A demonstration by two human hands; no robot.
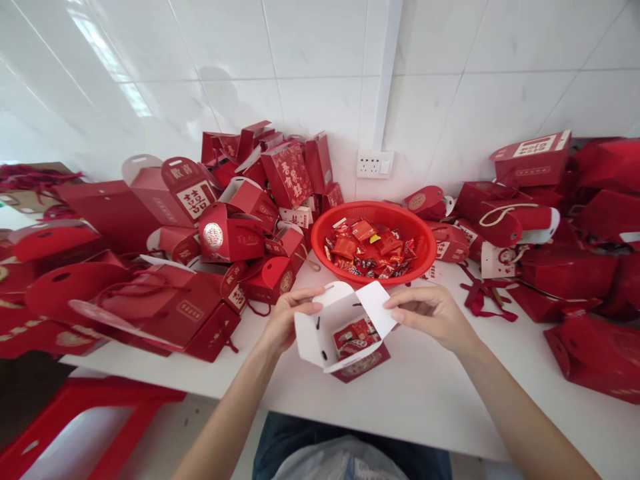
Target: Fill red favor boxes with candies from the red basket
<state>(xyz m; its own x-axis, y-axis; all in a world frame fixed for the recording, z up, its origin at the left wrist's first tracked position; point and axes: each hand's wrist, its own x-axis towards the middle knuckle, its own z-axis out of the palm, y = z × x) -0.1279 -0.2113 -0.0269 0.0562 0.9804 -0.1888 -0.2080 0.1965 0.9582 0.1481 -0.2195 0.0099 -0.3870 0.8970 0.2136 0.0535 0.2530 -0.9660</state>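
- Box (331,317) is gaping open, red outside, white inside, showing red packets (357,335)!
- Left hand (287,320) is gripping its far-left corner.
- Right hand (436,317) is pinching its right flap (377,311).

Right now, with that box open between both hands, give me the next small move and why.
Probably fold the right flap inward with the right hand: its fingers pinch that flap, the box holds red packets, and the left hand appears to steady the other side.
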